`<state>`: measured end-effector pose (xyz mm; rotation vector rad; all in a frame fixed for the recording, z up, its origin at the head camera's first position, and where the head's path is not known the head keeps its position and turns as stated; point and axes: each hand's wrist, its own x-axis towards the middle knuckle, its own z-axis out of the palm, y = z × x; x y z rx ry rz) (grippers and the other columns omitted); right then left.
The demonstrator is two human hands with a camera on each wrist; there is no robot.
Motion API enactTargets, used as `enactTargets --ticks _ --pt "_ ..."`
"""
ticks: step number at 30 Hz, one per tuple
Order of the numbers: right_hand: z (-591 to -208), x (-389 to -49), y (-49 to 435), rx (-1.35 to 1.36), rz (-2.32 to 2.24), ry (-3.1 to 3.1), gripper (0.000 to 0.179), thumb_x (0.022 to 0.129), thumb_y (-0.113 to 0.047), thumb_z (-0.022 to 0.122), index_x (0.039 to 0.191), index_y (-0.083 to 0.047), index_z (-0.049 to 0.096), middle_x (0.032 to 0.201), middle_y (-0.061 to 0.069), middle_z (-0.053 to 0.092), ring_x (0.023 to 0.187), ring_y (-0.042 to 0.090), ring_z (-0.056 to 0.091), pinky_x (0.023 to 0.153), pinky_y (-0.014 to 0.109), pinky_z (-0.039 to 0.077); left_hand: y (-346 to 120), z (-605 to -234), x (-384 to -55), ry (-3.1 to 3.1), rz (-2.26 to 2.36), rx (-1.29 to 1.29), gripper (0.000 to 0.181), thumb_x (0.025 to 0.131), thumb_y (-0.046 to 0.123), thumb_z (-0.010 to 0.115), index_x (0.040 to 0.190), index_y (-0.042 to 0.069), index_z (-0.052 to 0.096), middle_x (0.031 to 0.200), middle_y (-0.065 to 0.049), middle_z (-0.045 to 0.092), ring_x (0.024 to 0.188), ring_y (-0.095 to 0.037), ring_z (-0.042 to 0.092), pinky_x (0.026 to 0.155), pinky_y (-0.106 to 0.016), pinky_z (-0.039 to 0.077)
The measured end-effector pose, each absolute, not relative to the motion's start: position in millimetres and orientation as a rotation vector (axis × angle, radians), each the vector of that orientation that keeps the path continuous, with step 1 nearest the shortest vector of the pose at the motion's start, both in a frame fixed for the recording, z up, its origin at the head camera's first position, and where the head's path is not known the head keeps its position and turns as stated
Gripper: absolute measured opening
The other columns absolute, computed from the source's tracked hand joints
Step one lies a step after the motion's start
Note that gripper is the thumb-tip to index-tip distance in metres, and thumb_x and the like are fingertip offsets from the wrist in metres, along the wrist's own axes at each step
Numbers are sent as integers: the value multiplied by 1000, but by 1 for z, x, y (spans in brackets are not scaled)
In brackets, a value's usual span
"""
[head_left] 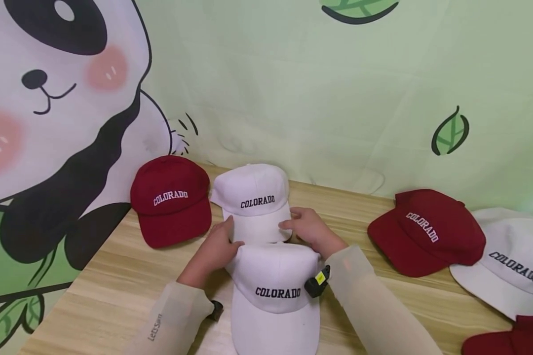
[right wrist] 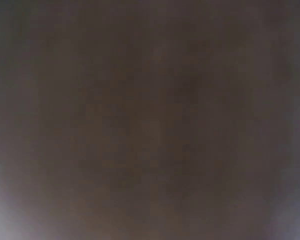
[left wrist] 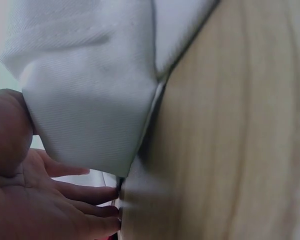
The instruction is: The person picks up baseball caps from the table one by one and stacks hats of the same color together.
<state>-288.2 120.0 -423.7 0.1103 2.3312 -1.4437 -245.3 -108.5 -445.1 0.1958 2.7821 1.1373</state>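
Note:
Two white caps with dark COLORADO lettering stand one behind the other in the head view. My left hand (head_left: 218, 245) is at the left edge of the far white cap's (head_left: 254, 195) brim. In the left wrist view its fingers (left wrist: 85, 192) are stretched out, tips at the tabletop. At the right edge of that same brim, my right hand (head_left: 312, 228) holds on, thumb over the top and other fingers partly hidden. The near white cap (head_left: 275, 296) sits between my forearms, brim toward me. The right wrist view is dark and blurred.
A red cap (head_left: 171, 202) stands left of the far white cap. Over on the right are another red cap (head_left: 428, 231), a white cap (head_left: 513, 256) beside it and part of a red one (head_left: 511, 340). Behind the wooden table (head_left: 93, 296) hangs a panda-printed backdrop (head_left: 266, 88).

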Motion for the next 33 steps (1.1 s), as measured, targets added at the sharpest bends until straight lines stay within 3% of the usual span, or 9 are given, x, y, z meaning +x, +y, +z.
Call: enactTargets --ticks 3,10,17,24,33 --pt "-425 -289 120 123 -1463 2350 63 87 -15 67 144 -1 43 145 18 47 130 30 47 109 47 39 -108 -444 -245 2789 1177 196 76 89 13 65 147 -13 23 147 -32 37 139 -41 36 115 -50 30" --pt "-429 -290 118 175 -1495 2373 57 83 -7 71 137 -3 53 137 15 56 131 31 47 111 50 35 -105 -442 -247 2692 1303 106 73 92 15 63 152 1 25 154 -22 34 142 -36 33 115 -51 29" --pt "-428 -289 118 157 -1475 2369 59 81 -5 73 137 -8 54 120 13 64 123 29 51 111 50 34 -111 -440 -252 2543 1538 -108 73 92 13 61 154 9 24 155 -21 31 141 -37 34 112 -51 33" --pt "-426 -288 119 121 -1485 2383 69 82 -5 73 144 -10 45 118 15 61 111 28 57 106 48 40 -119 -439 -254 2388 1845 -240 66 93 6 58 152 5 28 154 -25 30 139 -40 37 111 -49 36" --pt "-421 -288 120 130 -1537 2384 70 82 -5 72 145 -15 44 122 13 59 106 28 59 99 45 45 -122 -438 -259 2335 1965 -243 63 94 5 56 151 5 30 151 -26 35 137 -39 40 107 -47 41"
